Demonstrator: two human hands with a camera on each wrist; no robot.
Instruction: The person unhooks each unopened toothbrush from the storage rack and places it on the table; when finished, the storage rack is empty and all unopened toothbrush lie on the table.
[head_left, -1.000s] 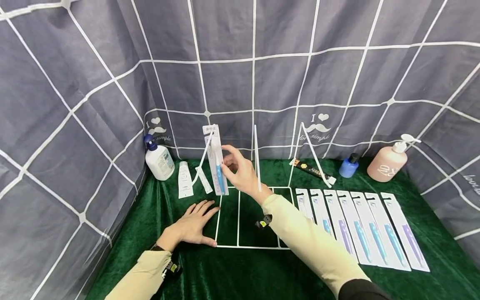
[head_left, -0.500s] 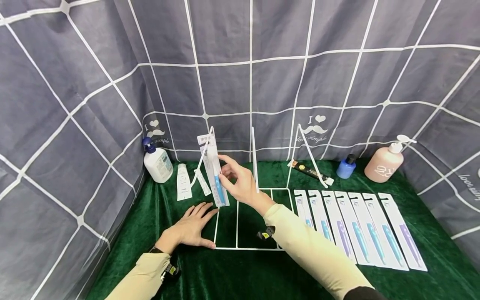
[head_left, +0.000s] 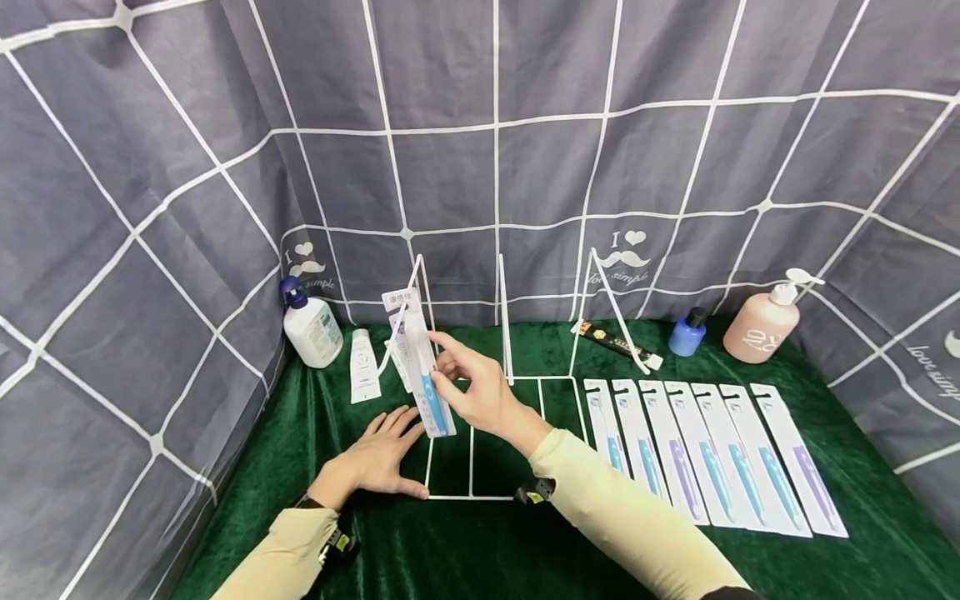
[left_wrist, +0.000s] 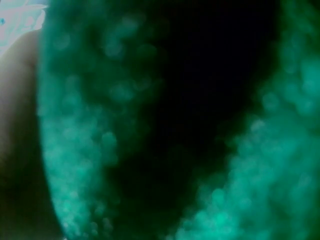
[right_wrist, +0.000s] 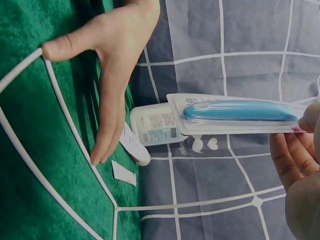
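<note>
My right hand (head_left: pixel 476 387) pinches the edge of a packaged toothbrush (head_left: pixel 422 362) with a blue handle, thumb in front and fingers behind. The pack tilts, its printed header up and to the left. A slanting arm of the white wire rack (head_left: pixel 502 317) crosses the header in the head view; I cannot tell whether it passes through the pack's hole. My left hand (head_left: pixel 378 457) lies spread on the green cloth, thumb and fingertips at the left side of the rack's base. In the right wrist view, the blue handle (right_wrist: pixel 240 110) shows through clear plastic. The left wrist view is mostly blurred cloth.
Several packaged toothbrushes (head_left: pixel 712 458) lie in a row on the right. Behind stand a white pump bottle (head_left: pixel 313 332), a white tube (head_left: pixel 364 367), a blue bottle (head_left: pixel 687 333) and a pink pump bottle (head_left: pixel 761 327). A black tube (head_left: pixel 615 343) lies behind the rack.
My right hand has drawn the toothbrush pack down and toward me, and its header has shifted left and lower along the wire arm. My left hand has stayed at the rack's base.
</note>
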